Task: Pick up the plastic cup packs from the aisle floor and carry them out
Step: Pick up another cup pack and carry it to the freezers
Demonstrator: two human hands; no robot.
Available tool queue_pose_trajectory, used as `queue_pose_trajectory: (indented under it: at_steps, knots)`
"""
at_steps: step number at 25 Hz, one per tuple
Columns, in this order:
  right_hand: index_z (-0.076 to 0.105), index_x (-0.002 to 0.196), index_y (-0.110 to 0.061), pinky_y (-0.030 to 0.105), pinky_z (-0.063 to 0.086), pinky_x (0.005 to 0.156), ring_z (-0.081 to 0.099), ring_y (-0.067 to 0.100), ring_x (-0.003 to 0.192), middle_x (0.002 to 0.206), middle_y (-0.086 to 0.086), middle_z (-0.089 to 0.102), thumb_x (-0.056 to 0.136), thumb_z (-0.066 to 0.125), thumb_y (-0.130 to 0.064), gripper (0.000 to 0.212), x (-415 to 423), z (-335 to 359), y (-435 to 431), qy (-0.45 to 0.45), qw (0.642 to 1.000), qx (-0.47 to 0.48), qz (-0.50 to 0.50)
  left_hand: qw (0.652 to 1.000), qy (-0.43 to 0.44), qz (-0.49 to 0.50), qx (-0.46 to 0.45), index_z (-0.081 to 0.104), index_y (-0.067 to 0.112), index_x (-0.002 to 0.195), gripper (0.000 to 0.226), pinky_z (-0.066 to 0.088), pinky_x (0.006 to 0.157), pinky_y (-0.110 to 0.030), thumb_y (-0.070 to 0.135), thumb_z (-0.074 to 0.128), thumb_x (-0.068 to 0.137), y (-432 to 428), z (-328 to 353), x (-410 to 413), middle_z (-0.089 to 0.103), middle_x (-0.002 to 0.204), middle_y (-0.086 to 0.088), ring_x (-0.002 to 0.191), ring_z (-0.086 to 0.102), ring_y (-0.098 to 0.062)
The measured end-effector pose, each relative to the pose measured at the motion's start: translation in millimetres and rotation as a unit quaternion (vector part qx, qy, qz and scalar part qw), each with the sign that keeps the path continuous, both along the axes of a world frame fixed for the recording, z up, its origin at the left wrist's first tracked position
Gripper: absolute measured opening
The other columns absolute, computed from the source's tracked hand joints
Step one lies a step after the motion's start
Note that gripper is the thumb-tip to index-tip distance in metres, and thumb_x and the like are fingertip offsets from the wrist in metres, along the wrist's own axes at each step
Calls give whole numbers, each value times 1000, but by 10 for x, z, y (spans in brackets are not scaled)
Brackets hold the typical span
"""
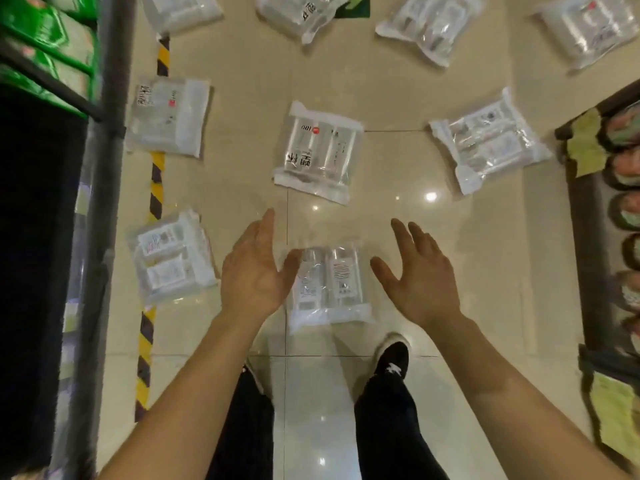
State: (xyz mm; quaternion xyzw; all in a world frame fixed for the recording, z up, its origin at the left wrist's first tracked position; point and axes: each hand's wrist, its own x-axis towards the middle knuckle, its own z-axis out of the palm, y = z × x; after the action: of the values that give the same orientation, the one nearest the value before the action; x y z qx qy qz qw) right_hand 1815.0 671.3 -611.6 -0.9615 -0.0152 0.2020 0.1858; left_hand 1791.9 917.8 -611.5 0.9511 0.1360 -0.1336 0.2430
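The middle pack [318,150] on the floor [398,220] bears the number "100" beside a round red mark, and under it two large black Chinese characters, seen sideways. The left pack [168,116] carries similar black characters and a small red mark, too blurred to read. The top pack [304,12] shows black characters, likewise unreadable. The nearest pack [332,282] has white labels with fine black and red print, none of it legible. A green floor sticker [353,3] shows a paler arrow. Yellow-green paper tags [585,143] hang on the right shelf edge [568,129], their print lost in blur.
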Motion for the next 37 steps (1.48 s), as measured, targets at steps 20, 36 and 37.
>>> queue_pose_trajectory:
  at_steps: [20,36,37]
  knots:
    - [-15,151,-42,33,40,86,41,23,133,156,1,25,96,44,-55,81,-572,-4496,108,142,975,100,-140,979,60,143,-132,2,29,157,72,33,87,-24,42,45,99,-72,-4453,-834,37,146,-13,121,47,-24]
    - [2,154,-40,25,29,89,28,0,124,151,-5,32,92,49,-56,80,1352,329,642,-193,953,208,-102,947,-286,116,-88,14,27,155,69,22,110,-26,49,42,97,566,193,1159,30,158,0,141,30,-17]
    - [1,154,-42,28,31,86,32,3,123,149,-4,33,91,49,-57,80,1471,817,668,-218,948,211,-98,940,-309,114,-90,16,26,155,68,21,109,-25,49,43,98,595,663,1295,30,158,0,141,30,-18]
